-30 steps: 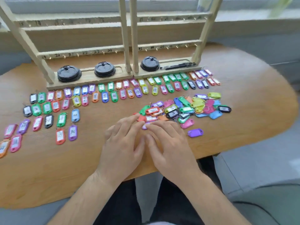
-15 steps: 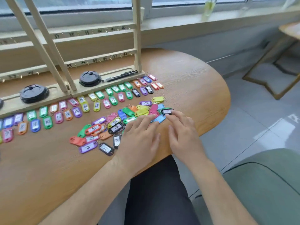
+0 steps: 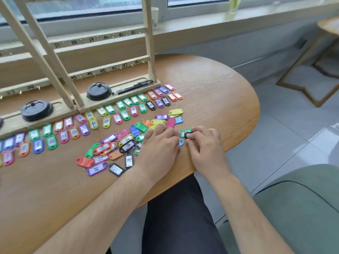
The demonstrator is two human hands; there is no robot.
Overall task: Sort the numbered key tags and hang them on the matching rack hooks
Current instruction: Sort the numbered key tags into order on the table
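Observation:
Loose coloured key tags lie in a pile [image 3: 126, 142] on the wooden table [image 3: 220, 99]. Behind them, sorted tags form rows [image 3: 126, 107] along the base of the wooden rack [image 3: 110, 68], whose rails carry numbered hooks. My left hand [image 3: 159, 145] lies flat on the right part of the pile, fingers straight. My right hand [image 3: 205, 145] is beside it with curled fingers, pinching a black key tag [image 3: 189, 133] that sits against a green tag [image 3: 183, 132]. A blue tag [image 3: 181, 142] shows between the two hands.
Black round lids [image 3: 99, 90] [image 3: 36, 110] and two black pens [image 3: 134, 87] rest on the rack's base. The table's rounded edge runs just right of my right hand. A green seat [image 3: 302, 208] is at lower right, and a paper cup [image 3: 155, 14] stands on the windowsill.
The view swung right. Both hands slid right across the pile to its right end. My right hand's fingers went from straight to curled over the black tag.

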